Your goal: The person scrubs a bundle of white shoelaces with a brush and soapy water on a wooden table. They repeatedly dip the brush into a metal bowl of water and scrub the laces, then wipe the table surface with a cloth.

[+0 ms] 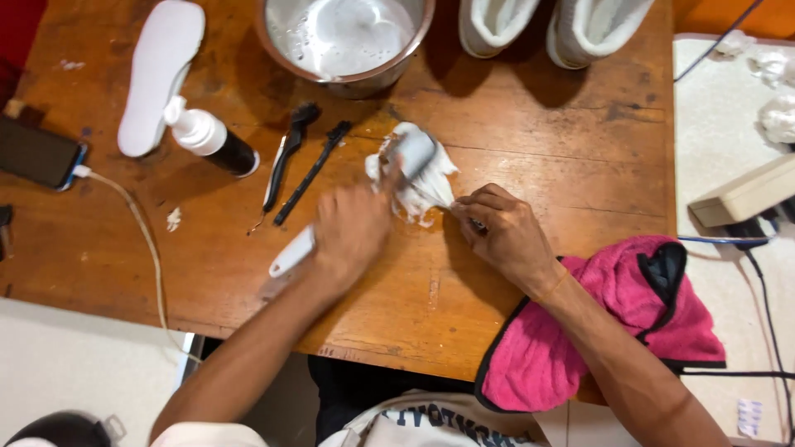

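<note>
Left hand [352, 232]: grip clenched on white brush [291, 252], bristles on foamy laces [418, 178]. Right hand [505, 232]: grip pinching laces against tabletop [538, 149]. Pink towel [596, 331] beside.

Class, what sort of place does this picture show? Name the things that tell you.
Probably a home shoe-cleaning bench: a wooden table with white shoes, a metal bowl of soapy water, and a left hand gripping a brush.

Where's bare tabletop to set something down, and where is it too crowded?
Free: the wooden table between the white shoes and the pink towel; also the strip left of the left hand, below the phone cable. Crowded: around the metal bowl, spray bottle, two black brushes and the foamy white item under both hands.
</note>
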